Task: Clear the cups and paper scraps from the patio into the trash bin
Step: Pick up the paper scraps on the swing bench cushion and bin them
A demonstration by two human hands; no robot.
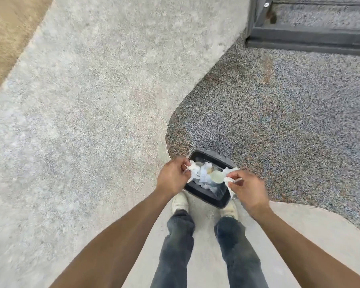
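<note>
2 hands (pixel 172 175) (pixel 246 189) grip paper scraps (pixel 192 169) over bin (pixel 206 197).

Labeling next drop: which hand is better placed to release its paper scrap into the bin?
Left hand: its scrap hangs inside the bin rim. The right hand is at the edge.
</note>
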